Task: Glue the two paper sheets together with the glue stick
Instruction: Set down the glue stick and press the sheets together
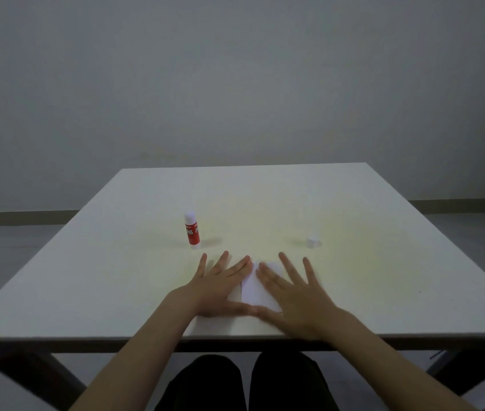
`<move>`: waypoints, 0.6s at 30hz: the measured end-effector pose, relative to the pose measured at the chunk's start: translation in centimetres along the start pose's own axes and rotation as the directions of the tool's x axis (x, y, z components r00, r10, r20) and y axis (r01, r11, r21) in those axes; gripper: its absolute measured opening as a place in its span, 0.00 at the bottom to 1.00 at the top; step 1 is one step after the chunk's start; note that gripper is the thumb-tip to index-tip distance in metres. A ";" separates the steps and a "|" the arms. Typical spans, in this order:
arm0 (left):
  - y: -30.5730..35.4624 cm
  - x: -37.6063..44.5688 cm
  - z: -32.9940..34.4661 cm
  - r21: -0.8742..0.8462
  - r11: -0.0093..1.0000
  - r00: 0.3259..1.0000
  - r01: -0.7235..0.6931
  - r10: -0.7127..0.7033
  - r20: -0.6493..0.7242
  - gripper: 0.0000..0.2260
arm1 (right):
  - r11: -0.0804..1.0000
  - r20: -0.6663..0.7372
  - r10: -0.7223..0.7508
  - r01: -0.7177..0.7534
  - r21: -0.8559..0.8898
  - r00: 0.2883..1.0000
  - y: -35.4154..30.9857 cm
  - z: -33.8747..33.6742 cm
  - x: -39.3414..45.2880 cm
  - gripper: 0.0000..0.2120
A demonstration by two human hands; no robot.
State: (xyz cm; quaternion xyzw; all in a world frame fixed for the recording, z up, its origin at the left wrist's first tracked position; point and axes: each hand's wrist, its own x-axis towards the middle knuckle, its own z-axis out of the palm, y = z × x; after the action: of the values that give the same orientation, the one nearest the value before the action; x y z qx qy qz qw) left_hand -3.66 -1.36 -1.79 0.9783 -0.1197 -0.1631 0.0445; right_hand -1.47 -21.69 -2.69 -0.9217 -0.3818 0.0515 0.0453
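Near the front edge of the worktop (353, 292), left hand (220, 287) and right hand (291, 295) lie flat, fingers (224, 259) spread, pressing the paper sheets (254, 292). Judged: pressing step; smooth outward from the middle, keeping edges aligned. The glue stick (191, 230) stands at eleven o'clock, apparently uncapped, its cap (312, 242) at one o'clock. Open room beyond.

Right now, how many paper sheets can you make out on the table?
1 clearly: a white paper lying flat between the left hand and the right hand, both pressed on it. A second sheet may lie beneath or be hidden by the hands; I cannot tell.
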 end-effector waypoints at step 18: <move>-0.3 -0.2 0.4 -0.059 0.998 0.999 -0.034 0.033 -0.017 0.42 | 0.994 0.060 -0.113 0.113 0.008 0.992 0.9 0.3 -0.3 0.37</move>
State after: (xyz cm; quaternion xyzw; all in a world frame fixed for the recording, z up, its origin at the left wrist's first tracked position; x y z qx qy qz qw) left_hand -3.85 -1.05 -2.12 0.9757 -0.1307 -0.1578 0.0773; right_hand -1.05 -22.55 -3.11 -0.8964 -0.4347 0.0775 0.0384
